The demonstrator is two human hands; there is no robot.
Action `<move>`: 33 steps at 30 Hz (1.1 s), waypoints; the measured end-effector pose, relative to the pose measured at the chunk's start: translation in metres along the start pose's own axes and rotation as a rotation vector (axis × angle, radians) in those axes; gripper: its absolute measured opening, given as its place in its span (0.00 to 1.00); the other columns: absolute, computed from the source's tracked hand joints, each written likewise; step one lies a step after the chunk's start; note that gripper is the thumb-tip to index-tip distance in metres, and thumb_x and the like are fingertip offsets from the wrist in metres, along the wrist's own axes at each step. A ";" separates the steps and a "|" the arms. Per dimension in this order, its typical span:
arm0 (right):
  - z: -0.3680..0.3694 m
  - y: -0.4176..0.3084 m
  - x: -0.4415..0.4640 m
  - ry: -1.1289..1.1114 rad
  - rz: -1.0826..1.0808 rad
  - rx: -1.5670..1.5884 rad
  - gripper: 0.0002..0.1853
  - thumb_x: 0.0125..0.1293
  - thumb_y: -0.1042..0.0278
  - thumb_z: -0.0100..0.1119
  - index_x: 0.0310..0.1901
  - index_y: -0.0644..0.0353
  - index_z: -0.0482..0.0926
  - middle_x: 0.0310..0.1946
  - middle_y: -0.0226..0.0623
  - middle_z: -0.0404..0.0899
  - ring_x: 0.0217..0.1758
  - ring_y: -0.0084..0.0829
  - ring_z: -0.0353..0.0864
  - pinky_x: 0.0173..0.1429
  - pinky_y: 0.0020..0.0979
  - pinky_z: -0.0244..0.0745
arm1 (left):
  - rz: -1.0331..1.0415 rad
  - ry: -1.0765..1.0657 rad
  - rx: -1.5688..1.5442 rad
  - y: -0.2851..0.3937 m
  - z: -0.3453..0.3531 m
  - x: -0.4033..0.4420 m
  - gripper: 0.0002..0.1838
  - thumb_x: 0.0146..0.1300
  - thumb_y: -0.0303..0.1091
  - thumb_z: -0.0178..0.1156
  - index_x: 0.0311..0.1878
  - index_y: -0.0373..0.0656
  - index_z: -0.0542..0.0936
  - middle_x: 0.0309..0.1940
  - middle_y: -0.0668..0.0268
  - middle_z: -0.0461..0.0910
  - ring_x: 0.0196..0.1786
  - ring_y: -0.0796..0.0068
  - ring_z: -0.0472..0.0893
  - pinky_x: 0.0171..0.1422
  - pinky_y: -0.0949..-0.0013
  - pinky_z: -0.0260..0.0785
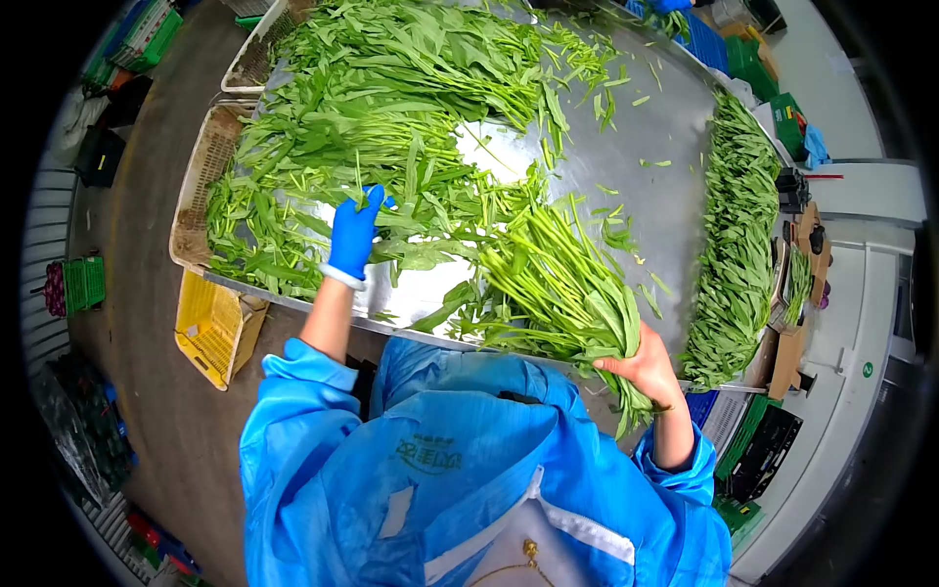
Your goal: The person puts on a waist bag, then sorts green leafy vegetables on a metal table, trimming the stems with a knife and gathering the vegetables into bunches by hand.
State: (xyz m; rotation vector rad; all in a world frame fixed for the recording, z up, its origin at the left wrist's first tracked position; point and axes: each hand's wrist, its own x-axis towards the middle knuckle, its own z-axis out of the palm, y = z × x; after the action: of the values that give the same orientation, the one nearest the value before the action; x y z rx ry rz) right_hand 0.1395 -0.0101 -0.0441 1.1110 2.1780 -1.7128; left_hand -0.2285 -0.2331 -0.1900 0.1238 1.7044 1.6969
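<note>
My right hand (646,368), bare, is closed around the leafy end of a bunch of water spinach (562,269). The pale green stems of that bunch fan out up and to the left over the metal table (650,137). My left hand (354,233), in a blue glove, is over the loose water spinach (391,73) on the table's left side. Its fingers are pinched together on a green stalk, with leaves touching the fingertips. Part of the grip is hidden by the glove.
A long row of stacked greens (729,235) lines the table's right side. Dirty white crates (203,186) adjoin the left edge, with a yellow crate (217,333) lower down. Cut stem bits lie on the metal. Another blue-gloved hand (671,5) shows at the far edge.
</note>
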 end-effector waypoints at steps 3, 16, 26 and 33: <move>0.005 -0.002 0.001 0.030 0.000 -0.048 0.37 0.47 0.74 0.78 0.61 0.66 0.71 0.50 0.38 0.83 0.53 0.25 0.78 0.61 0.31 0.73 | 0.090 -0.170 0.134 0.009 0.012 -0.012 0.21 0.64 0.47 0.65 0.51 0.39 0.82 0.39 0.66 0.84 0.42 0.79 0.82 0.43 0.75 0.73; -0.007 0.002 0.004 -0.023 0.052 0.230 0.34 0.51 0.76 0.74 0.61 0.69 0.71 0.52 0.36 0.80 0.53 0.26 0.77 0.60 0.30 0.72 | 0.690 0.214 1.328 -0.002 0.007 0.021 0.12 0.53 0.37 0.70 0.39 0.43 0.84 0.39 0.55 0.81 0.41 0.51 0.79 0.46 0.57 0.72; -0.011 0.007 0.018 0.216 0.082 0.548 0.29 0.57 0.72 0.69 0.60 0.69 0.72 0.53 0.38 0.80 0.54 0.29 0.78 0.61 0.30 0.70 | 0.212 -0.366 0.736 -0.002 0.054 -0.065 0.18 0.65 0.46 0.62 0.46 0.39 0.85 0.33 0.59 0.87 0.36 0.65 0.86 0.44 0.62 0.77; 0.023 -0.004 0.038 0.137 -0.034 0.325 0.27 0.56 0.72 0.70 0.58 0.66 0.73 0.48 0.37 0.82 0.48 0.29 0.81 0.55 0.31 0.75 | -0.482 -0.981 -0.952 -0.107 0.157 -0.063 0.41 0.67 0.49 0.60 0.77 0.47 0.53 0.76 0.60 0.55 0.73 0.64 0.63 0.74 0.60 0.60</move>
State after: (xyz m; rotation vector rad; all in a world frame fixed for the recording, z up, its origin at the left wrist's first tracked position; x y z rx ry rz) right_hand 0.1027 -0.0138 -0.0687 1.3066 2.0506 -2.1206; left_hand -0.0542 -0.1496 -0.2414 0.0644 0.1274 1.4965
